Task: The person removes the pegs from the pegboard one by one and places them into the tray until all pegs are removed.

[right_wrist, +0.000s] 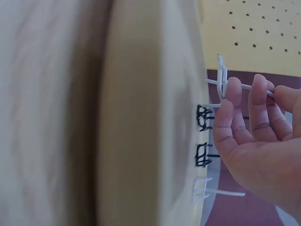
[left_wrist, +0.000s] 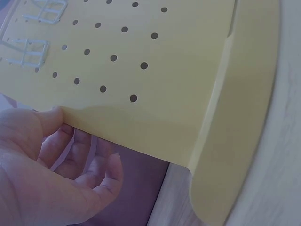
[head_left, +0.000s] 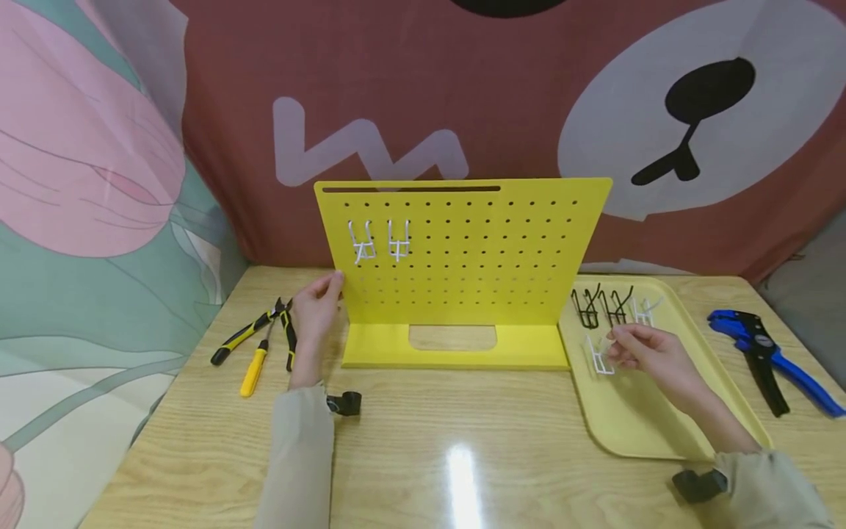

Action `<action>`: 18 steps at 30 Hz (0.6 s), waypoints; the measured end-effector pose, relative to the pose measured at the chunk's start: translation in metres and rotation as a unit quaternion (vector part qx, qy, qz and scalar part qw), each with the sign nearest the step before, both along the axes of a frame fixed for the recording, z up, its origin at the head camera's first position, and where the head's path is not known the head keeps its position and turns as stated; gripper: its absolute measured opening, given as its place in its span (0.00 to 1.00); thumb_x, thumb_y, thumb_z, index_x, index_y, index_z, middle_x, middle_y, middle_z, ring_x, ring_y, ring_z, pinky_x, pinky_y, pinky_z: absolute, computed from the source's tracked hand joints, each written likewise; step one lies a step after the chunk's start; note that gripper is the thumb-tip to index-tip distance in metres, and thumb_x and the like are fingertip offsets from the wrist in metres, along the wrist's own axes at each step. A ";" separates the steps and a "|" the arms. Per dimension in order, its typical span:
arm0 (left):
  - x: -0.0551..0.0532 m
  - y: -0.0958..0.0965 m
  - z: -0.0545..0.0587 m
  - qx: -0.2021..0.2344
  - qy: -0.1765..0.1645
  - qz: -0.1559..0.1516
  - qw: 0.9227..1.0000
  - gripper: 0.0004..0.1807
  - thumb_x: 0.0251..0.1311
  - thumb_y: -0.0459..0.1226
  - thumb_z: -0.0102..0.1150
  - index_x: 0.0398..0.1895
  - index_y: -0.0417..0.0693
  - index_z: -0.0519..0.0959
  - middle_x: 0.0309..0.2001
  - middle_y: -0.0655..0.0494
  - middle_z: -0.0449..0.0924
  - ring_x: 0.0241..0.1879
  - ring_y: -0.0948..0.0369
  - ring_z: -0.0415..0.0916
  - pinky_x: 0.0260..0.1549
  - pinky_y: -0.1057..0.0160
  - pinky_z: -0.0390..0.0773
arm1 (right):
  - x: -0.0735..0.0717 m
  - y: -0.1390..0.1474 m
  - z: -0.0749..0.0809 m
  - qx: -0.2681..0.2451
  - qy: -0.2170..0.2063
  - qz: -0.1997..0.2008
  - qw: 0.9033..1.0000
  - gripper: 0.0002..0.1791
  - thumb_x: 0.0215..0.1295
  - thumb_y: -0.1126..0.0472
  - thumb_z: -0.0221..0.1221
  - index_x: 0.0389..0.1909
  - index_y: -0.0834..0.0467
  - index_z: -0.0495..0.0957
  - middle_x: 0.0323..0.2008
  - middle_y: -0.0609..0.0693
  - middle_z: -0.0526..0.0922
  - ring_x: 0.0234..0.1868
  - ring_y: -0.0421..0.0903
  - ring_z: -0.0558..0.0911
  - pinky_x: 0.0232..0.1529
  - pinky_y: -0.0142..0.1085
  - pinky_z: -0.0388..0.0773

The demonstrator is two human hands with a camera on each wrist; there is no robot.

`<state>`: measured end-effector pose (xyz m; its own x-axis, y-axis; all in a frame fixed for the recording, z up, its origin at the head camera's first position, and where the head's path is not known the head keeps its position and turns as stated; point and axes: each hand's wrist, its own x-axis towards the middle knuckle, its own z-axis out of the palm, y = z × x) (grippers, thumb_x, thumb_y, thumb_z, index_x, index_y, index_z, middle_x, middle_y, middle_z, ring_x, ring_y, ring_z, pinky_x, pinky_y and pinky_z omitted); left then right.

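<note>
A yellow pegboard stands upright on its flat base. Two white wire hooks hang at its upper left, the left hook beside the other hook. My left hand grips the board's left edge, thumb on the front face and fingers behind. Over the yellow tray, my right hand pinches a white wire hook between thumb and fingertips. Behind it in the tray are two black wire hooks and another white hook.
Left of the board lie diagonal cutters with black-and-yellow handles and a yellow-handled screwdriver. A blue-and-black wire stripper lies right of the tray. A printed cloth hangs behind the wooden table.
</note>
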<state>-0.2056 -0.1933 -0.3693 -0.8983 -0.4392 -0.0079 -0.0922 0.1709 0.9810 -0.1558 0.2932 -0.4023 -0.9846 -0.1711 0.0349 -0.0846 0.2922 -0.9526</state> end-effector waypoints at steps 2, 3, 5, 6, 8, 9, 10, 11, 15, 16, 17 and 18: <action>0.000 0.000 0.000 0.001 0.003 0.001 1.000 0.21 0.65 0.47 0.57 0.55 0.44 0.80 0.49 0.46 0.80 0.46 0.53 0.76 0.39 0.63 0.77 | -0.001 0.003 -0.004 -0.010 -0.005 0.006 1.000 0.10 0.74 0.61 0.50 0.39 0.56 0.80 0.28 0.45 0.82 0.30 0.38 0.82 0.33 0.29 0.80; 0.000 -0.001 0.000 0.001 0.004 0.001 1.000 0.21 0.65 0.47 0.57 0.55 0.44 0.80 0.49 0.46 0.80 0.46 0.53 0.76 0.39 0.64 0.77 | -0.001 0.004 -0.005 -0.015 -0.006 0.011 1.000 0.10 0.74 0.61 0.50 0.39 0.57 0.80 0.27 0.45 0.82 0.30 0.38 0.82 0.32 0.30 0.79; 0.000 0.000 0.000 0.002 0.007 0.002 1.000 0.21 0.65 0.47 0.57 0.55 0.43 0.80 0.48 0.45 0.80 0.46 0.52 0.76 0.38 0.66 0.77 | -0.001 0.006 -0.008 -0.024 -0.005 0.017 1.000 0.10 0.74 0.62 0.50 0.38 0.58 0.80 0.27 0.45 0.82 0.29 0.38 0.81 0.30 0.30 0.79; 0.000 -0.001 0.000 0.003 0.007 0.002 1.000 0.22 0.65 0.47 0.57 0.55 0.43 0.80 0.48 0.45 0.80 0.46 0.52 0.76 0.38 0.66 0.77 | -0.001 0.006 -0.009 -0.031 -0.005 0.018 0.999 0.10 0.74 0.62 0.50 0.38 0.59 0.80 0.27 0.46 0.82 0.29 0.38 0.81 0.29 0.30 0.78; 0.000 -0.001 -0.001 0.003 0.008 0.003 1.000 0.22 0.65 0.48 0.57 0.54 0.43 0.80 0.48 0.45 0.80 0.47 0.51 0.76 0.37 0.67 0.77 | -0.001 0.007 -0.010 -0.037 -0.005 0.021 0.999 0.10 0.73 0.63 0.50 0.38 0.59 0.80 0.27 0.46 0.83 0.28 0.38 0.81 0.27 0.30 0.77; 0.000 -0.001 -0.001 0.003 0.007 0.004 1.000 0.22 0.65 0.48 0.57 0.54 0.44 0.80 0.48 0.46 0.80 0.47 0.51 0.76 0.37 0.66 0.77 | -0.001 0.007 -0.011 -0.038 -0.005 0.023 0.999 0.10 0.73 0.63 0.50 0.39 0.59 0.80 0.27 0.46 0.83 0.28 0.38 0.81 0.27 0.30 0.77; 0.000 -0.001 -0.001 0.003 0.009 0.004 1.000 0.22 0.65 0.48 0.57 0.55 0.43 0.80 0.48 0.45 0.80 0.47 0.51 0.76 0.37 0.66 0.77 | -0.001 0.007 -0.011 -0.039 -0.005 0.023 0.999 0.10 0.73 0.63 0.50 0.39 0.59 0.80 0.28 0.46 0.83 0.28 0.38 0.81 0.27 0.30 0.77; 0.000 -0.001 -0.002 0.005 0.009 0.003 1.000 0.22 0.65 0.48 0.57 0.55 0.43 0.80 0.48 0.45 0.80 0.46 0.52 0.76 0.39 0.64 0.77 | -0.001 0.007 -0.012 -0.040 -0.007 0.023 0.999 0.09 0.73 0.63 0.50 0.39 0.59 0.80 0.28 0.46 0.83 0.28 0.39 0.81 0.27 0.30 0.77; 0.000 0.000 -0.002 0.007 0.010 0.001 1.000 0.22 0.65 0.47 0.57 0.55 0.43 0.80 0.49 0.46 0.80 0.44 0.56 0.76 0.44 0.55 0.77 | -0.001 0.006 -0.011 -0.049 -0.016 0.023 0.998 0.09 0.73 0.63 0.51 0.40 0.58 0.80 0.29 0.46 0.83 0.29 0.39 0.82 0.27 0.30 0.78; 0.000 0.000 -0.002 0.007 0.011 0.000 1.000 0.22 0.65 0.47 0.57 0.55 0.42 0.80 0.49 0.45 0.80 0.43 0.57 0.76 0.45 0.54 0.77 | -0.001 0.006 -0.011 -0.055 -0.017 0.019 0.998 0.09 0.73 0.63 0.51 0.39 0.57 0.80 0.29 0.47 0.84 0.29 0.39 0.82 0.27 0.30 0.78; 0.000 -0.001 -0.002 0.006 0.010 -0.001 1.000 0.22 0.65 0.47 0.57 0.55 0.43 0.80 0.49 0.45 0.80 0.42 0.58 0.76 0.46 0.52 0.77 | -0.001 0.006 -0.011 -0.059 -0.017 0.016 0.998 0.09 0.73 0.63 0.51 0.39 0.56 0.81 0.29 0.47 0.84 0.29 0.39 0.82 0.27 0.30 0.78; 0.000 -0.001 -0.002 0.006 0.011 -0.001 1.000 0.21 0.65 0.47 0.57 0.55 0.43 0.80 0.49 0.45 0.80 0.42 0.58 0.76 0.46 0.52 0.76 | 0.000 0.006 -0.011 -0.061 -0.017 0.015 0.998 0.09 0.72 0.64 0.52 0.39 0.56 0.81 0.29 0.47 0.84 0.29 0.39 0.82 0.27 0.30 0.78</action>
